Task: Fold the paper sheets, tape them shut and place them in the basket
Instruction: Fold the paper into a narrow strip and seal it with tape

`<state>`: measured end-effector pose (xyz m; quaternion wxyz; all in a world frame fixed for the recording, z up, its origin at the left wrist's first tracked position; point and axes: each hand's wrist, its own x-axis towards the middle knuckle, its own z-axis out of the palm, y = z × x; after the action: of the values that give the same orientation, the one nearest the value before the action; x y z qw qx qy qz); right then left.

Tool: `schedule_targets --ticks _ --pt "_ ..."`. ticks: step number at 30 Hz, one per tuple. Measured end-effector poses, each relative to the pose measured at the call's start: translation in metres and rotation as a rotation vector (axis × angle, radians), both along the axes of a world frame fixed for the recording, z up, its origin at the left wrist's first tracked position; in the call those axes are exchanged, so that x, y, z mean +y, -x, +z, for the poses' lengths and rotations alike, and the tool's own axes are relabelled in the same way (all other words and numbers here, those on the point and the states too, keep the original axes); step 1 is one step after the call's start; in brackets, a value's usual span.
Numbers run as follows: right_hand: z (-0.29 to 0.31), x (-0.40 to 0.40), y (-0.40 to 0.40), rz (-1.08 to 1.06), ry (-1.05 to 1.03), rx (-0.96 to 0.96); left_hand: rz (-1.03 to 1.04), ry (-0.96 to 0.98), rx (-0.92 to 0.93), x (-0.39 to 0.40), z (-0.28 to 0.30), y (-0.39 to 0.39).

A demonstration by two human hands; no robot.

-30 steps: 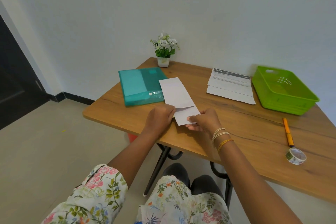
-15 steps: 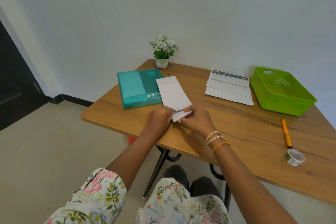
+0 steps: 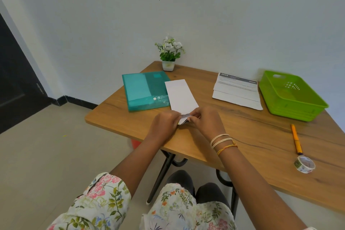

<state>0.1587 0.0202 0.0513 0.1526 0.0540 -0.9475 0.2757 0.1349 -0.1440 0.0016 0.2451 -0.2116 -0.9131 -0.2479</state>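
Note:
A long white folded paper sheet (image 3: 181, 95) lies on the wooden table (image 3: 252, 132), its far end resting on a teal folder. My left hand (image 3: 164, 124) and my right hand (image 3: 206, 121) both pinch its near end, which is lifted and curled between my fingers. Two more printed sheets (image 3: 236, 90) lie stacked further right. The green basket (image 3: 291, 97) stands at the table's far right. A roll of patterned tape (image 3: 304, 164) sits near the front right edge.
The teal plastic folder (image 3: 143, 90) lies at the left of the table. A small potted plant (image 3: 169, 53) stands at the back against the wall. An orange pen (image 3: 296, 139) lies just beyond the tape. A dark door is at the far left.
The near end of the sheet was flat under my hands; both hands have since lifted it and drawn close together, so less of the paper's near part shows.

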Motion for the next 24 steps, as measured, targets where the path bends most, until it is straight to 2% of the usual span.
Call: schedule_targets --ticks 3,7,10,13,20,24 --pt "-0.005 0.001 0.003 -0.076 -0.158 0.083 -0.028 -0.011 -0.002 0.0 0.001 -0.001" --pt "-0.011 0.004 0.009 -0.064 -0.336 0.166 -0.056 -0.027 -0.003 0.0 0.002 -0.001" --pt "-0.014 0.005 0.014 -0.095 -0.36 0.232 -0.069 -0.03 -0.012 0.0 0.002 -0.002" --pt "-0.015 0.006 0.019 -0.112 -0.339 0.218 -0.086 -0.045 -0.015 0.0 0.002 -0.003" --pt "-0.026 0.01 0.033 -0.082 -0.133 0.041 -0.094 -0.059 -0.029 0.0 0.001 -0.002" --pt "-0.032 0.021 0.03 0.005 0.194 -0.079 -0.068 -0.095 -0.058 -0.001 0.0 0.0"
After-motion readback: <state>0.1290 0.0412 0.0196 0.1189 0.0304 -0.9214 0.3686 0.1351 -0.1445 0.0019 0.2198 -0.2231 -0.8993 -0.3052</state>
